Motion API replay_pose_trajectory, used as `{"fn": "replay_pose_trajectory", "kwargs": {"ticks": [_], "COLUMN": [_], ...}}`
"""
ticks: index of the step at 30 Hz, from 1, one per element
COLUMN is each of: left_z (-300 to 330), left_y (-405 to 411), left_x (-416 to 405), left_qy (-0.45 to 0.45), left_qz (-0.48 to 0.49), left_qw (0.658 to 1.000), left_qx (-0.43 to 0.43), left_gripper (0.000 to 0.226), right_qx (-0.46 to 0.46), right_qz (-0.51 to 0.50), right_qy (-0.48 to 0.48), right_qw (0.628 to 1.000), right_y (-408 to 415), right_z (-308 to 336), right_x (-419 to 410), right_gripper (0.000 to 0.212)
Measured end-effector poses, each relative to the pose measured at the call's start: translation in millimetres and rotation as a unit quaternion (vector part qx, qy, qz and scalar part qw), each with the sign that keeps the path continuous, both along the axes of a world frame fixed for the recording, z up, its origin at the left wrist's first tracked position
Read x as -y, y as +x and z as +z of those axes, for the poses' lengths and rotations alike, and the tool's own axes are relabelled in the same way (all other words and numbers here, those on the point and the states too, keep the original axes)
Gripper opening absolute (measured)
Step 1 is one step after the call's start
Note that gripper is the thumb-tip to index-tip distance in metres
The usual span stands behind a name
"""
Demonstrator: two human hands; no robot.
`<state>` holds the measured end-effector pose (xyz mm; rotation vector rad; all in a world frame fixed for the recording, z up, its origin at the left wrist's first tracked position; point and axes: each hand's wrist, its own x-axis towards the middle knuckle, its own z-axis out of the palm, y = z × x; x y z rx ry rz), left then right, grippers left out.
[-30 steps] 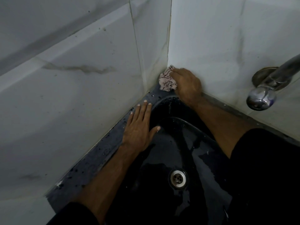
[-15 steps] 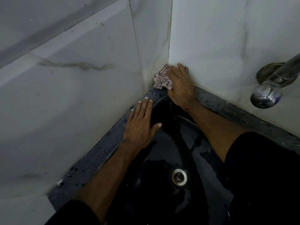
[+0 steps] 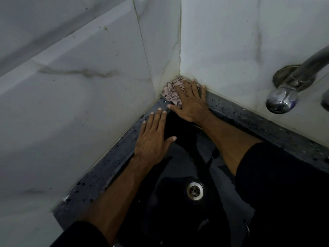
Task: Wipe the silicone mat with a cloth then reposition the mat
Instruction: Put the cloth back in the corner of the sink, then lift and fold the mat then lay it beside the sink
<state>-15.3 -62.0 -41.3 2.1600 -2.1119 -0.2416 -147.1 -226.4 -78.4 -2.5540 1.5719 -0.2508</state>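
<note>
A crumpled pink patterned cloth [image 3: 170, 93] lies in the back corner of the grey speckled ledge [image 3: 99, 177], where the two tiled walls meet. My right hand [image 3: 191, 104] presses flat on it with fingers spread, covering its right part. My left hand [image 3: 153, 139] rests flat on the ledge and the sink's left rim, fingers straight and thumb out over the basin. The wet black basin [image 3: 178, 220] sits below both arms. I cannot make out a silicone mat apart from this dark surface.
A metal drain [image 3: 195, 190] sits at the basin's bottom. A chrome tap [image 3: 284, 97] sticks out of the right wall above the ledge. White marble-look tiles [image 3: 80, 104] close in on the left and back.
My right hand has flattened, its fingers now spread over the cloth, which sits pushed into the corner. My left hand has stayed in place.
</note>
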Motion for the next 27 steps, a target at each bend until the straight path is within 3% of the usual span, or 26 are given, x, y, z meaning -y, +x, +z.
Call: {"fn": "replay_pose_trajectory", "kwargs": {"ticks": [3, 7, 17, 27], "left_z": [5.0, 13.9, 56.1, 78.2], "left_y": [-2.5, -15.8, -115.7, -248.8], "left_x": [-10.8, -37.4, -122.4, -177.2], "left_qy": [0.002, 0.002, -0.007, -0.043], "left_qz": [0.003, -0.004, -0.069, -0.158], "left_qw": [1.000, 1.000, 0.997, 0.983], "left_qx": [-0.005, -0.012, -0.036, -0.079], "left_gripper": [0.082, 0.082, 0.083, 0.084], "right_qx": [-0.012, 0.052, 0.093, 0.114], "right_qz": [0.016, 0.005, -0.099, -0.180], "right_qy": [0.064, 0.103, 0.167, 0.151], "right_qw": [0.998, 0.993, 0.976, 0.965], "right_y": [-4.1, -27.0, -150.5, -293.9], "right_z": [15.4, 40.6, 74.3, 108.6], "right_x": [2.5, -25.3, -196.4, -312.4], "right_gripper": [0.088, 0.091, 0.094, 0.089]}}
